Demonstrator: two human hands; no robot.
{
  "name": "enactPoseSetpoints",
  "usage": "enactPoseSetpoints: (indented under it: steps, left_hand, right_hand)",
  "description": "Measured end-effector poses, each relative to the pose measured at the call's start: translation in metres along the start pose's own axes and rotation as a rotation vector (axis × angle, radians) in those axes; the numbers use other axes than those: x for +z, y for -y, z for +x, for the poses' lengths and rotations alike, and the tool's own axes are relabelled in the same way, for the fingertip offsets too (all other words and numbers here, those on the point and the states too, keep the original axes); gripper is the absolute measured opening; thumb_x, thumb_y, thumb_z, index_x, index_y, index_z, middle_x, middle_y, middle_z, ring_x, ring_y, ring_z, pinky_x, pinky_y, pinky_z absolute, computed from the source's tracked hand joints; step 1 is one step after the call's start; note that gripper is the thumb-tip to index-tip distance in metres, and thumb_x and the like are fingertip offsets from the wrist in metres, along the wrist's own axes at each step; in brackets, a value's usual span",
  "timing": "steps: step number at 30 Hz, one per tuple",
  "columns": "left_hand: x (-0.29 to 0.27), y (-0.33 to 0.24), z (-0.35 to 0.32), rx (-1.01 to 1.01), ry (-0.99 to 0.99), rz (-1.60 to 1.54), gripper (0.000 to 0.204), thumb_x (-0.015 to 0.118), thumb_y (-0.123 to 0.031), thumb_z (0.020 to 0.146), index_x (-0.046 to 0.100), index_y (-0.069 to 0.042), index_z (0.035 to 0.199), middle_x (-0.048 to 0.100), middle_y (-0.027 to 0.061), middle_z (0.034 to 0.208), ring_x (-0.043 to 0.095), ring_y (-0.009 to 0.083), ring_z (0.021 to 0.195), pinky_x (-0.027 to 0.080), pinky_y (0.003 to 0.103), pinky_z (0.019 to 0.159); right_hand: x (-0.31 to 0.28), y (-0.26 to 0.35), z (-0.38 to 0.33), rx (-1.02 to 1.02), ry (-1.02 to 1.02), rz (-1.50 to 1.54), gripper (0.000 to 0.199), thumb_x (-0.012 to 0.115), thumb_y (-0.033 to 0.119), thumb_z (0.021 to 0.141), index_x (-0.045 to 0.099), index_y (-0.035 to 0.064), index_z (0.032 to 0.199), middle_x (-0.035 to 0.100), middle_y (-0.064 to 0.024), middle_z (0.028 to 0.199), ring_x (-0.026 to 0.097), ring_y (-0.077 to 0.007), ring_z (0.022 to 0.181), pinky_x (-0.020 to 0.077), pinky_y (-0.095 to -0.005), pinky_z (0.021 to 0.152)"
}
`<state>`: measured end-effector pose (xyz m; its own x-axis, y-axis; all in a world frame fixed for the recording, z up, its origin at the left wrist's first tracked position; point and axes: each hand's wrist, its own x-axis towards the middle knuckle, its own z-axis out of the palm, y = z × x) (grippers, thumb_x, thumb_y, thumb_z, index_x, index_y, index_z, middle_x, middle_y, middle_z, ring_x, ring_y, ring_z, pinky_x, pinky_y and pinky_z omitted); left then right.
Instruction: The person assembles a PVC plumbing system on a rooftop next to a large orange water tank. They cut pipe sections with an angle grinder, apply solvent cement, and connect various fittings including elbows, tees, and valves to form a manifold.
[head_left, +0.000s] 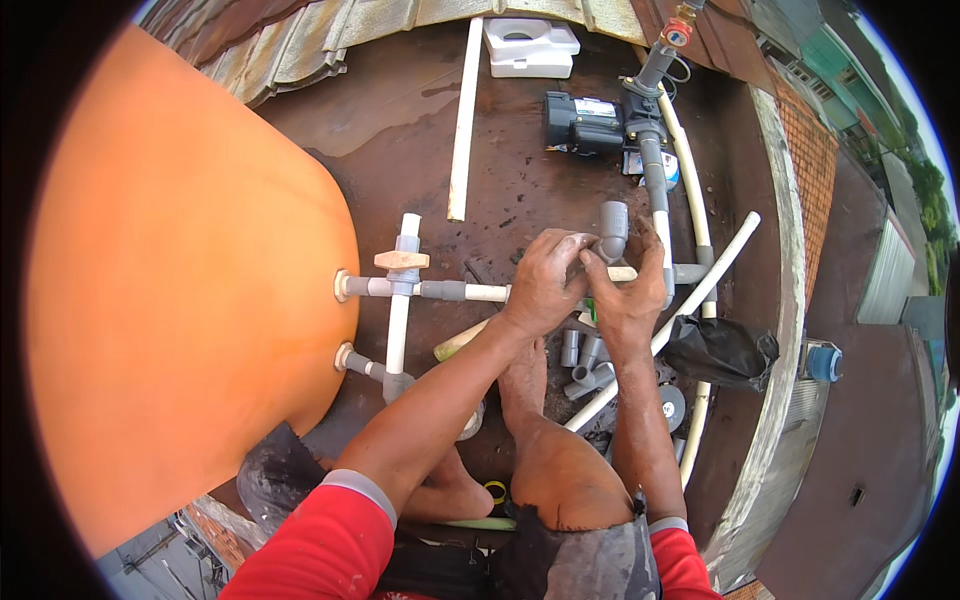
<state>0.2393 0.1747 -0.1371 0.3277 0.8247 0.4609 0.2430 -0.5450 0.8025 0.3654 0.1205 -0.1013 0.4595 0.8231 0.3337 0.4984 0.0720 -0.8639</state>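
A grey pipe elbow [613,226] is between my two hands, its open end pointing up. My left hand [546,278] is closed, its fingertips pressed to the elbow's lower left side. From the other side my right hand [634,300] curls round it, thumb near the elbow's base and fingers on its right; exact finger contact is partly hidden. Behind my hands runs a white and grey pipe line [487,293], joined to the orange tank [190,290] through a valve with an orange-tan handle [402,261]. Loose grey pipe fittings [592,377] lie below my hands.
A black water pump [590,123] with upright grey pipe stands at the far right. White pipe lengths [465,130] [735,245] lie across the brown surface. Near my right arm are a black plastic bag [722,352] and a grey disc [672,407]. White foam packing [530,48] sits far back.
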Motion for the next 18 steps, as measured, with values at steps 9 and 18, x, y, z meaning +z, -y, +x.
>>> enactPoseSetpoints:
  steps: [9, 18]
  left_hand:
    - [-0.0007, -0.0061, -0.0009, -0.023, 0.018, -0.001, 0.038, 0.076, -0.004, 0.087, 0.072, 0.0, 0.125, 0.073, 0.0204, 0.118, 0.069, 0.0406, 0.113, 0.055, 0.049, 0.101]
    - [-0.0099, -0.0021, -0.0023, -0.045, 0.069, 0.037, 0.046, 0.078, -0.002, 0.089, 0.07, -0.002, 0.135, 0.072, 0.02, 0.125, 0.069, 0.0388, 0.118, 0.057, 0.045, 0.102]
  right_hand:
    - [-0.0036, 0.0051, -0.0007, 0.001, 0.002, 0.007, 0.078, 0.09, 0.012, 0.087, 0.051, -0.0079, 0.152, 0.071, -0.0248, 0.132, 0.072, -0.0333, 0.123, 0.0562, -0.0423, 0.105]
    - [0.0011, 0.005, 0.0024, -0.022, -0.037, -0.084, 0.074, 0.089, 0.013, 0.089, 0.052, -0.0074, 0.15, 0.072, -0.0254, 0.13, 0.073, -0.0346, 0.12, 0.0566, -0.0446, 0.105]
